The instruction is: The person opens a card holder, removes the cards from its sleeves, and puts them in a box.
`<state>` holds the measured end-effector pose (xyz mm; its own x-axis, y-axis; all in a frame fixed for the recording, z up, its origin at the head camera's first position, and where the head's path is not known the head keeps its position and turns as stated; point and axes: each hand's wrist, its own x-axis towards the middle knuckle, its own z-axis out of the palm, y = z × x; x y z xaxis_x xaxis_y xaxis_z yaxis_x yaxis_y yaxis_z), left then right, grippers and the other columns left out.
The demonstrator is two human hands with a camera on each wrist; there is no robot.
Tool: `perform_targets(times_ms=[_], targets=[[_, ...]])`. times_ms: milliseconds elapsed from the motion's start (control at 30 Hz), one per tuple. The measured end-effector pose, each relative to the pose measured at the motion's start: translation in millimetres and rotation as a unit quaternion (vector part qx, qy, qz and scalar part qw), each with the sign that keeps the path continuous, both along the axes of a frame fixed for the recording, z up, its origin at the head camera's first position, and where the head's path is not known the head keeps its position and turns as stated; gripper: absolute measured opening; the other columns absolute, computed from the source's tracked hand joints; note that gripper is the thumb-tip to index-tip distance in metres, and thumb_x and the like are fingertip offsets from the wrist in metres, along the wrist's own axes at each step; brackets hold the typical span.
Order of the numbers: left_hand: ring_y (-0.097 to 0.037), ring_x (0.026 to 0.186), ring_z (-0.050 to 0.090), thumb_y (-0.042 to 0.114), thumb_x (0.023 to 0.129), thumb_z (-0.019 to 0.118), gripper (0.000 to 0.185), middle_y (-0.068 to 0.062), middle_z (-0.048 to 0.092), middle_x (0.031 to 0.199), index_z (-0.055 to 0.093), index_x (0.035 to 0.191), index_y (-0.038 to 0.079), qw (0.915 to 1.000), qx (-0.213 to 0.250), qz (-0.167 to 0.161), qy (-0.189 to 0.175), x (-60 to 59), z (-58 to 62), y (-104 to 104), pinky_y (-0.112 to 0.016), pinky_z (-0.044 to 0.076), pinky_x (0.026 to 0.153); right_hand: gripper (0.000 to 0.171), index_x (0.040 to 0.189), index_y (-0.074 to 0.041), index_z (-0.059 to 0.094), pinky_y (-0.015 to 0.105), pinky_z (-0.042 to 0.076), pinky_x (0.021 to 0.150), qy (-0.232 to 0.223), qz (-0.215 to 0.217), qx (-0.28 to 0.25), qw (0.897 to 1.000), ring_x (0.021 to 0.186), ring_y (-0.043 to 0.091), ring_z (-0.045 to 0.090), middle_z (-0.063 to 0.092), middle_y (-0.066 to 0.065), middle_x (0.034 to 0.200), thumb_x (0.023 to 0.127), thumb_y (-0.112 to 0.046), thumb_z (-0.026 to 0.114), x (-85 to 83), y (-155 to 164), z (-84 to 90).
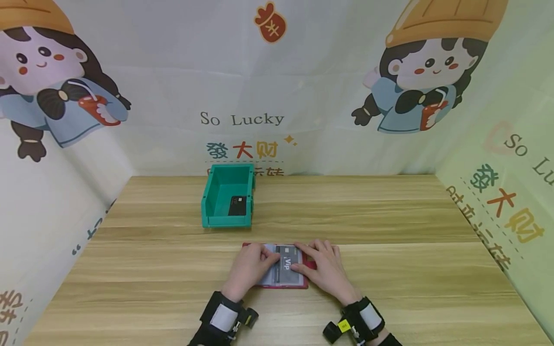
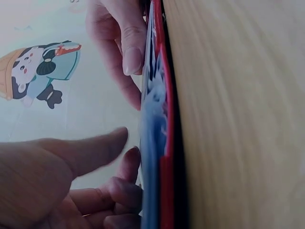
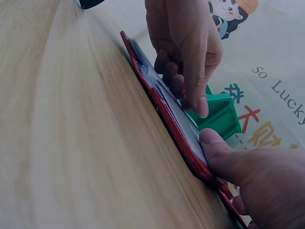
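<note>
A red card holder (image 1: 283, 287) lies spread on the table, its clear sleeves (image 1: 267, 276) on top. In it a grey card marked VIP (image 1: 287, 276) shows. My left hand (image 1: 251, 266) is over the holder's left part, fingertips right at the card's left edge. The left wrist view shows that thumb (image 2: 102, 148) lifted off the page, with the other fingers bent beside the sleeves. From the right, my right hand (image 1: 326, 269) rests on the holder, thumb pressing the card and index finger near its top corner. The right wrist view shows the right thumb (image 3: 217, 148) against the page.
Behind the holder, slightly left, stands a green bin (image 1: 227, 222) with a black card (image 1: 237, 205) inside. The wooden table (image 1: 389, 216) meets printed cloth (image 1: 324, 144) at the back and sides.
</note>
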<state>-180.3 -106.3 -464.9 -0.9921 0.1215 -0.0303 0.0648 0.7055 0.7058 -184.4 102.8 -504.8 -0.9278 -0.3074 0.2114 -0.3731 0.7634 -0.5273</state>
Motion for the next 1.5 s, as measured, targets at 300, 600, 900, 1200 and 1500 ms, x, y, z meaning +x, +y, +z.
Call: perform_targets(times_ms=[300, 600, 900, 1200, 1500], targets=[[-0.007, 0.049, 0.041, 0.025, 0.093, 0.071, 0.026, 0.008, 0.043, 0.052, 0.077, 0.079, 0.004, 0.9999, -0.003, -0.014, -0.009, -0.6, -0.2, 1, -0.021, 0.026, 0.047, 0.056, 0.133, -0.019, 0.066, 0.036, 0.026, 0.084, -0.007, -0.009, 0.005, 1.000, 0.089, 0.015, 0.039, 0.055, -0.004, 0.094, 0.083, -0.044, 0.078, 0.8, -2, 1.1], [-0.007, 0.047, 0.041, 0.027, 0.093, 0.072, 0.026, 0.008, 0.044, 0.051, 0.077, 0.080, 0.004, 0.9998, 0.005, -0.013, -0.011, -1.6, -0.8, 1, -0.021, 0.027, 0.047, 0.058, 0.133, -0.020, 0.066, 0.036, 0.026, 0.083, 0.005, -0.017, 0.025, 1.000, 0.088, 0.015, 0.039, 0.051, -0.005, 0.091, 0.083, -0.048, 0.077, 0.8, -4, -0.1], [-0.008, 0.051, 0.043, 0.027, 0.091, 0.074, 0.024, 0.007, 0.048, 0.054, 0.077, 0.081, 0.005, 0.9999, -0.005, -0.010, -0.008, -3.1, -4.8, 0, -0.021, 0.028, 0.049, 0.057, 0.133, -0.022, 0.066, 0.036, 0.026, 0.084, 0.008, -0.016, 0.029, 0.999, 0.087, 0.016, 0.038, 0.050, -0.005, 0.092, 0.083, -0.048, 0.077, 0.8, -4, -1.7], [-0.009, 0.057, 0.044, 0.024, 0.091, 0.075, 0.024, 0.005, 0.048, 0.061, 0.068, 0.075, 0.007, 0.9991, 0.030, -0.019, -0.020, -9.7, -11.0, -12, -0.021, 0.030, 0.053, 0.055, 0.132, -0.021, 0.068, 0.035, 0.024, 0.083, 0.003, -0.013, 0.015, 1.000, 0.087, 0.016, 0.035, 0.049, -0.005, 0.090, 0.083, -0.045, 0.078, 1.4, -4, -1.1], [-0.013, 0.067, 0.047, 0.025, 0.090, 0.073, 0.023, 0.002, 0.052, 0.069, 0.068, 0.077, 0.007, 0.9945, 0.070, -0.038, -0.067, -15.8, -10.6, -29, -0.024, 0.033, 0.059, 0.054, 0.131, -0.020, 0.068, 0.036, 0.025, 0.083, 0.004, -0.012, 0.020, 1.000, 0.088, 0.016, 0.037, 0.049, -0.005, 0.090, 0.084, -0.045, 0.078, 0.7, -4, -1.2]])
